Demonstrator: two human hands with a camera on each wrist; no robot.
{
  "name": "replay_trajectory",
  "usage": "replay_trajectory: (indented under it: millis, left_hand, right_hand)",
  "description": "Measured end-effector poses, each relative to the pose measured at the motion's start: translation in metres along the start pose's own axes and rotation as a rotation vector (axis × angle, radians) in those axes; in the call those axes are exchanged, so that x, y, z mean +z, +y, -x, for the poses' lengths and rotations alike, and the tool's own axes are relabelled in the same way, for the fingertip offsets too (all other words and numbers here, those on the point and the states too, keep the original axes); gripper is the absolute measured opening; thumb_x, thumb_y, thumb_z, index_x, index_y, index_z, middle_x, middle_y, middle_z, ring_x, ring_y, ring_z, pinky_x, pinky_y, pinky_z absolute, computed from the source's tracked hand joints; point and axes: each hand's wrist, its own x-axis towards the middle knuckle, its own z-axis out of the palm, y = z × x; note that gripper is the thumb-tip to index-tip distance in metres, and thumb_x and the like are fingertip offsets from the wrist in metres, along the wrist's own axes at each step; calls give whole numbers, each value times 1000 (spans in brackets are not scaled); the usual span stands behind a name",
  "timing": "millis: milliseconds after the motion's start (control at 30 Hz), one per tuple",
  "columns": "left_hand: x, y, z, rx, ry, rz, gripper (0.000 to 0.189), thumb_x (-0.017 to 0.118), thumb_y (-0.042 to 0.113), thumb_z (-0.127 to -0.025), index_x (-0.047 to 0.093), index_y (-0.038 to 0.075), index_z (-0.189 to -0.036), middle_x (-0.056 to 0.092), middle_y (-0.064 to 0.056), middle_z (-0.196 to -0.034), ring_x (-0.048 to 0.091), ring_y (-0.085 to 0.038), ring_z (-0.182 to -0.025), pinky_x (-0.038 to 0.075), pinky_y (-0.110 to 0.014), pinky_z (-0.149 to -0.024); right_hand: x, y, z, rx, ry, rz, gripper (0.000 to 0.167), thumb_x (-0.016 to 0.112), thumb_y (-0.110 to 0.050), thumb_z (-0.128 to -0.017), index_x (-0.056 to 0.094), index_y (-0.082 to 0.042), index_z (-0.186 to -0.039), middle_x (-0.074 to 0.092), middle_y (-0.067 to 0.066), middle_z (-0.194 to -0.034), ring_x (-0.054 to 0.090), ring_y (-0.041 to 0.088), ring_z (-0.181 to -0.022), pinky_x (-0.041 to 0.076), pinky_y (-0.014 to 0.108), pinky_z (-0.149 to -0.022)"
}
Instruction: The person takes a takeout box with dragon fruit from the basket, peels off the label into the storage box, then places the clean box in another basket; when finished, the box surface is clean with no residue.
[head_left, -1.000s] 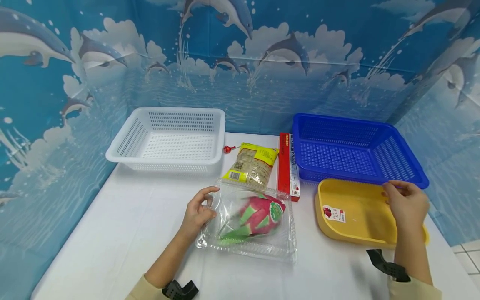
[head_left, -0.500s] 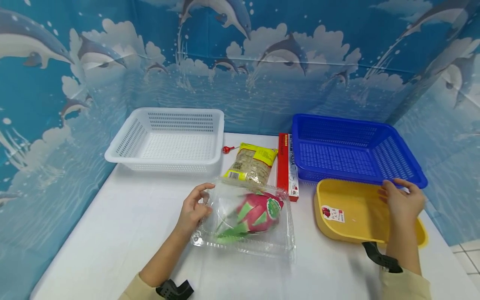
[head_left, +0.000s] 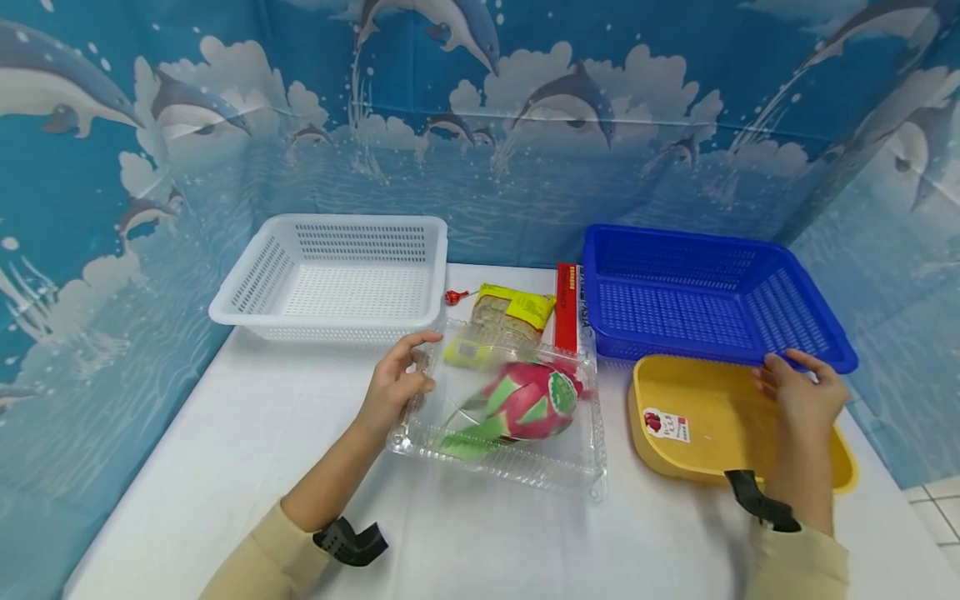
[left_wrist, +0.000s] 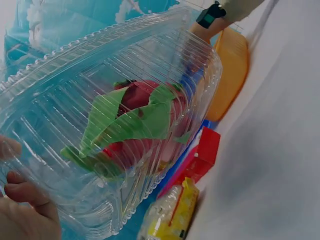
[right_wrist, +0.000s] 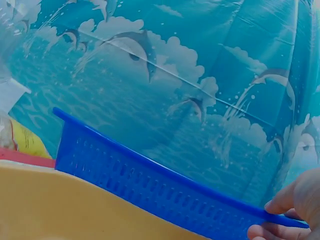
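Note:
In the head view my left hand (head_left: 393, 383) grips the left edge of a clear plastic clamshell box (head_left: 450, 421), lifted off the white table and tilted. Inside lies a dragon fruit (head_left: 528, 404), pink with green scales and a green sticker. The left wrist view looks through the ribbed clear wall at the fruit (left_wrist: 145, 112). On the right, my right hand (head_left: 810, 400) pinches the near rim of a blue slotted basket (head_left: 675, 321). In the right wrist view its fingers (right_wrist: 282, 200) lie on both sides of the rim. That basket holds nothing visible.
A yellow tub (head_left: 720, 417) with a sticker stands below my right forearm. Behind the clamshell lie a yellow-ended packet (head_left: 517, 308), a long red box (head_left: 567, 308) and a red lollipop (head_left: 454, 297). A white slotted basket (head_left: 352, 292) stands back left.
My left hand has raised the clamshell and tilted it, so it covers more of the packet and red box. The right hand shifted only slightly along the blue rim.

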Motion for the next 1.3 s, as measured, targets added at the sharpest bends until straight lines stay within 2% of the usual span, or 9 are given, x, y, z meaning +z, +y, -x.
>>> replay_trajectory:
  millis: [133,333,467,633,867,967,1067,1200,1300]
  left_hand:
    - [8,9,-13,9,-20,28,61,51,-1,-71,50,-1,-132,43,-12,-94,40,-7,-54,36,-16,-44]
    - [19,25,-32,26,-43,134,60,49,1,-73,49,2,-133,45,-12,-95,53,-15,-72,48,-21,-52]
    - [27,32,-45,59,-27,146,57,50,2,-74,51,4,-131,45,-7,-88,46,-10,-63,41,-18,-48]
    - [42,34,-65,94,-16,148,56,52,2,-76,53,3,-131,39,1,-69,26,-4,-42,26,-18,-38]
    - [67,33,-96,59,-69,197,51,52,4,-80,55,5,-131,46,2,-68,23,-5,-40,22,-19,-36]
    - [78,34,-108,43,-98,221,50,52,3,-81,56,5,-131,41,4,-58,21,-6,-37,21,-21,-35]
    - [88,36,-121,30,-122,241,49,52,1,-82,56,5,-130,41,6,-54,20,-6,-37,20,-21,-35]
    - [103,39,-137,24,-133,282,43,48,-1,-86,58,5,-128,57,6,-61,20,-5,-37,19,-21,-36]
    - [115,40,-148,19,-128,318,41,47,-3,-88,58,5,-127,61,6,-64,21,-5,-38,20,-21,-37]
  right_hand:
    - [0,1,-2,16,-2,-36,43,76,-3,-83,49,-12,-116,66,1,-70,68,16,-57,56,27,-52]
    - [-2,3,-2,22,27,-42,43,77,-4,-81,50,-15,-113,67,1,-68,66,15,-53,55,27,-50]
    - [-1,3,-3,14,47,-25,39,76,-4,-83,50,-17,-109,66,0,-66,63,15,-48,54,25,-47]
    - [-2,3,-6,4,48,2,37,75,-5,-84,49,-17,-108,64,-1,-67,60,15,-46,53,24,-46]
    - [-2,4,-8,0,23,34,38,76,-8,-84,49,-18,-109,65,-3,-70,59,14,-48,53,23,-48]
    - [-1,4,-8,0,24,40,36,75,-9,-85,50,-18,-109,65,-3,-70,58,15,-48,53,23,-48]
    - [-1,4,-9,3,31,45,36,75,-10,-85,50,-19,-109,65,-3,-71,58,15,-49,53,23,-48]
    - [-1,4,-9,2,42,52,35,75,-10,-86,50,-19,-108,63,-4,-73,58,14,-50,53,22,-49]
    - [-2,3,-8,-3,40,45,34,74,-9,-86,50,-19,-108,62,-3,-75,59,14,-51,53,22,-49]
